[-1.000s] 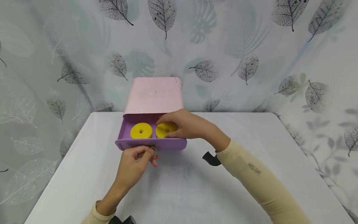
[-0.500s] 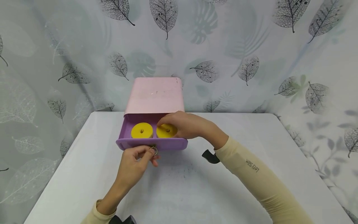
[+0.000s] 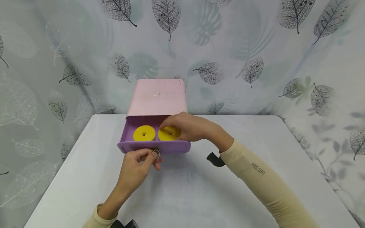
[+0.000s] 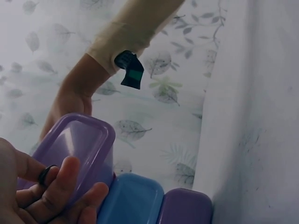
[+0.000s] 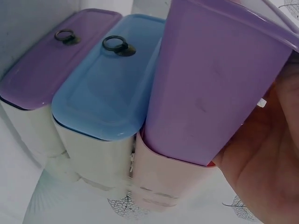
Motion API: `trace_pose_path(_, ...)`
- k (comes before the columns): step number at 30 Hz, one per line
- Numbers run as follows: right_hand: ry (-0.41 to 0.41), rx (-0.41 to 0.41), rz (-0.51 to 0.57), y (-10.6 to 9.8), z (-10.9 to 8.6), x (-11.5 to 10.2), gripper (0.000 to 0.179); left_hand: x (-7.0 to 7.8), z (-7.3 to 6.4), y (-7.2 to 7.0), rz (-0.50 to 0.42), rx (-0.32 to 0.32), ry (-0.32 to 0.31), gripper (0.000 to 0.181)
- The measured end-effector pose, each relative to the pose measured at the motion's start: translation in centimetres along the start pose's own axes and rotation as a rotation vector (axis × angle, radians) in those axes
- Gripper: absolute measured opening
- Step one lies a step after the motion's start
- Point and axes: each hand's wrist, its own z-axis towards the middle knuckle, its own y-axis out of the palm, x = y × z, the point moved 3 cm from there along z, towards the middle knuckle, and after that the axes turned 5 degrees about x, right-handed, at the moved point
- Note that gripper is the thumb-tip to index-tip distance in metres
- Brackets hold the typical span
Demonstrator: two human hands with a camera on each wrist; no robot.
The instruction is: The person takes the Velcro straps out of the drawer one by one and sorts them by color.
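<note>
A small pink chest [image 3: 158,98] stands at the back of the table with its purple top drawer [image 3: 171,147] pulled out. Two thick yellow discs [image 3: 138,132], each with a centre hole, lie side by side in the drawer. My left hand [image 3: 134,169] pinches the ring pull [image 3: 158,154] on the drawer front. Reaching in from the right, my right hand [image 3: 195,126] grips the right yellow disc [image 3: 165,136]; its thumb is mostly hidden. In the right wrist view, the drawer's side [image 5: 210,84] hides that hand's fingertips.
Below the open drawer are a closed blue drawer [image 5: 107,84] and a closed purple drawer [image 5: 60,60], each with a ring pull. A white table [image 3: 182,196] surrounds the chest, and a leaf-patterned backdrop [image 3: 228,41] rises behind it.
My right thumb has moved lower beside the right disc, and less of it shows. My left hand keeps its pinch on the ring; the drawer and discs look unmoved.
</note>
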Motion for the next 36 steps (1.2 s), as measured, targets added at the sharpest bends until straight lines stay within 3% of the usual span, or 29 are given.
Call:
trace_pose_path(9, -0.022, 0.011, 0.005, -0.7, -0.4, -0.4, 0.052, 0.4, -0.2, -0.2, 0.046, 0.017, 0.009, 0.022)
trace_pose_path(26, -0.053, 0.066, 0.079, -2.5, -1.1, -1.2, 0.051, 0.8, -0.3, -0.3, 0.036, 0.011, 0.02, 0.022)
trace_pose_path(36, -0.098, 0.15, 0.105, -3.8, -1.7, -1.8, 0.051, 0.9, -0.4, -0.4, 0.045, 0.018, 0.026, 0.02)
